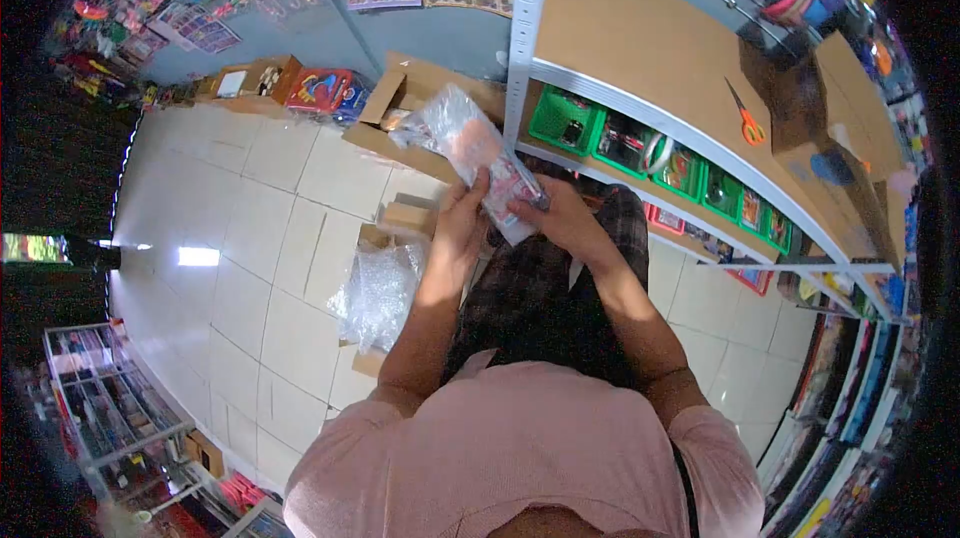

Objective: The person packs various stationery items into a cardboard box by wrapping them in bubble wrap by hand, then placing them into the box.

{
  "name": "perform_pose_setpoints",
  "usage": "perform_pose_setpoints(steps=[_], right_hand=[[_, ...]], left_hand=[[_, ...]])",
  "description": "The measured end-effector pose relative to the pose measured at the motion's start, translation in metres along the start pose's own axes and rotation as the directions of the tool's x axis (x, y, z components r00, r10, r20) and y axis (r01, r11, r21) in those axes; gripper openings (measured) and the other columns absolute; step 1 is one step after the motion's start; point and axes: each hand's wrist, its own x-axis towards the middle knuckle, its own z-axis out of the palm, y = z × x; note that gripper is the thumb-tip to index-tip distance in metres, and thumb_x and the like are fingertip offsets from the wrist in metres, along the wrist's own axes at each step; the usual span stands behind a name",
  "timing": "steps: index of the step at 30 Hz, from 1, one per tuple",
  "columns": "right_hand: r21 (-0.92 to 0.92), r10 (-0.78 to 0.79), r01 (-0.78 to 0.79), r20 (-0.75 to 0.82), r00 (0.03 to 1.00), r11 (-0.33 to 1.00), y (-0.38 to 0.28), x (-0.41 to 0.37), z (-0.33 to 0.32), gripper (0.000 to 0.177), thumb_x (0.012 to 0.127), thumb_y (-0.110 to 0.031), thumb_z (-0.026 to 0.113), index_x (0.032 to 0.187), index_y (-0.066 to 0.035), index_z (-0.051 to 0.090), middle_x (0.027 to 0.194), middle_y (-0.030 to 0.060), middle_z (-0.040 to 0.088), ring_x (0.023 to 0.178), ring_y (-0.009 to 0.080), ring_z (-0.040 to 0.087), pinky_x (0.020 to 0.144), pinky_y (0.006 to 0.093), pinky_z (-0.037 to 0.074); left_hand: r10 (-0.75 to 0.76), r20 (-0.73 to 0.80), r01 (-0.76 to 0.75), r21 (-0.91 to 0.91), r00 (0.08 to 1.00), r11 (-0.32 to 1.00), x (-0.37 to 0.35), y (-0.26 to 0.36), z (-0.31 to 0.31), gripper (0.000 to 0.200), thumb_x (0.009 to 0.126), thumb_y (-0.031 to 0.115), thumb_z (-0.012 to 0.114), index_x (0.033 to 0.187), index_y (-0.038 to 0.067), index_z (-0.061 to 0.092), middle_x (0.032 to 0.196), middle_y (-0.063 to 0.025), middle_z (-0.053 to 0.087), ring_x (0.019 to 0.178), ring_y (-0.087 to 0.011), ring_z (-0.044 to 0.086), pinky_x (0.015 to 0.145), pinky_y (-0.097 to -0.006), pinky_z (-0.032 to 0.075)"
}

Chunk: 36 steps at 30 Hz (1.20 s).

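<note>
Both of my hands hold a long clear plastic package (480, 153) in front of my lap, tilted away toward an open cardboard box. Orange and reddish printed items show through its wrapping; their exact kind I cannot make out. My left hand (462, 213) grips its left edge near the lower end, thumb on top. On the other side, my right hand (562, 218) closes round the lower right part. Just beyond the package stands the open cardboard box (398, 150) on the floor, with some wrapped contents inside.
Bubble wrap (382, 288) lies on the tiled floor at my left, beside a small carton (408, 216). At my right, a shelf (630, 23) carries orange-handled scissors (750, 126) and an opened box (800, 108). Green baskets (565, 121) of small goods sit below.
</note>
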Motion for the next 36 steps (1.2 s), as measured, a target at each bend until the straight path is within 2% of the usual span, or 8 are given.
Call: perform_pose_setpoints(steps=[2, 5, 8, 14, 21, 22, 25, 36], right_hand=[[-0.017, 0.017, -0.017, 0.001, 1.0, 1.0, 0.005, 0.0, 0.001, 0.041, 0.084, -0.022, 0.065, 0.117, -0.001, 0.053, 0.103, 0.0174, 0.064, 0.091, 0.0253, 0.063, 0.081, 0.0372, 0.048], [-0.068, -0.129, 0.128, -0.014, 0.992, 0.989, 0.007, -0.009, -0.013, 0.053, 0.086, -0.023, 0.064, 0.129, -0.003, 0.041, 0.115, 0.0183, 0.058, 0.095, 0.0268, 0.062, 0.083, 0.0384, 0.049], [0.048, 0.003, -0.007, 0.081, 0.997, 0.999, -0.025, -0.019, -0.04, 0.052, 0.089, -0.011, 0.059, 0.135, -0.005, 0.035, 0.12, 0.0155, 0.054, 0.103, 0.0218, 0.058, 0.09, 0.0334, 0.047], [0.1, 0.081, -0.089, 0.079, 0.994, 0.991, -0.029, -0.015, -0.065, 0.052, 0.089, 0.0, 0.054, 0.137, -0.004, 0.033, 0.12, 0.0144, 0.054, 0.104, 0.0189, 0.057, 0.089, 0.0303, 0.047], [-0.025, 0.146, -0.145, 0.071, 0.987, 0.989, -0.019, 0.001, -0.092, 0.056, 0.086, 0.0, 0.057, 0.137, -0.006, 0.034, 0.12, 0.0157, 0.055, 0.102, 0.0198, 0.058, 0.089, 0.0325, 0.046], [-0.034, 0.143, -0.141, 0.072, 0.987, 0.989, -0.018, 0.002, -0.095, 0.057, 0.086, 0.0, 0.057, 0.137, -0.005, 0.034, 0.12, 0.0157, 0.055, 0.102, 0.02, 0.058, 0.089, 0.0327, 0.046], [-0.049, 0.15, -0.147, 0.069, 0.986, 0.988, -0.015, 0.002, -0.099, 0.056, 0.086, -0.006, 0.06, 0.136, -0.006, 0.035, 0.121, 0.0147, 0.057, 0.108, 0.0242, 0.057, 0.093, 0.035, 0.044], [0.007, -0.018, 0.017, 0.189, 0.982, 1.0, -0.033, 0.014, -0.06, 0.056, 0.087, -0.006, 0.059, 0.138, -0.007, 0.035, 0.12, 0.0142, 0.057, 0.108, 0.0227, 0.058, 0.092, 0.0342, 0.045]], left_hand=[[0.055, -0.088, -0.064, -0.101, 0.995, 0.993, 0.002, 0.002, -0.004, 0.02, 0.093, 0.017, 0.054, 0.108, 0.004, 0.056, 0.098, -0.0055, 0.062, 0.09, -0.0171, 0.059, 0.076, -0.0321, 0.049], [0.009, -0.312, 0.013, 0.07, 0.95, 0.997, 0.046, 0.014, -0.055, 0.022, 0.093, 0.018, 0.055, 0.108, 0.003, 0.054, 0.097, -0.0065, 0.061, 0.085, -0.0174, 0.06, 0.068, -0.032, 0.051], [0.044, -0.483, 0.027, 0.14, 0.875, 0.99, 0.108, 0.019, -0.092, 0.029, 0.091, 0.019, 0.057, 0.113, 0.002, 0.051, 0.098, -0.0092, 0.06, 0.079, -0.0193, 0.061, 0.062, -0.0331, 0.051], [0.164, -0.27, -0.116, 0.185, 0.949, 0.976, 0.265, -0.067, -0.2, 0.028, 0.086, 0.02, 0.062, 0.109, 0.005, 0.055, 0.094, -0.0042, 0.06, 0.082, -0.0189, 0.058, 0.071, -0.0366, 0.05], [0.126, -0.517, -0.123, 0.041, 0.846, 0.992, 0.371, -0.121, -0.223, 0.028, 0.084, 0.01, 0.062, 0.111, 0.009, 0.053, 0.092, -0.0068, 0.058, 0.071, -0.0205, 0.058, 0.058, -0.035, 0.05], [-0.035, -0.487, 0.029, -0.02, 0.873, 0.999, 0.37, -0.111, -0.22, 0.022, 0.084, 0.01, 0.06, 0.105, 0.008, 0.055, 0.084, -0.0066, 0.057, 0.061, -0.0181, 0.054, 0.046, -0.034, 0.045], [0.051, -0.374, 0.115, 0.408, 0.926, 0.906, 0.378, -0.103, -0.234, 0.015, 0.084, 0.009, 0.055, 0.099, 0.007, 0.057, 0.077, -0.0056, 0.056, 0.056, -0.0172, 0.053, 0.041, -0.0327, 0.042], [0.067, -0.413, 0.077, 0.322, 0.908, 0.944, 0.17, -0.036, -0.206, 0.021, 0.091, 0.01, 0.043, 0.101, 0.001, 0.059, 0.096, -0.0078, 0.063, 0.078, -0.0144, 0.062, 0.055, -0.0246, 0.045]])
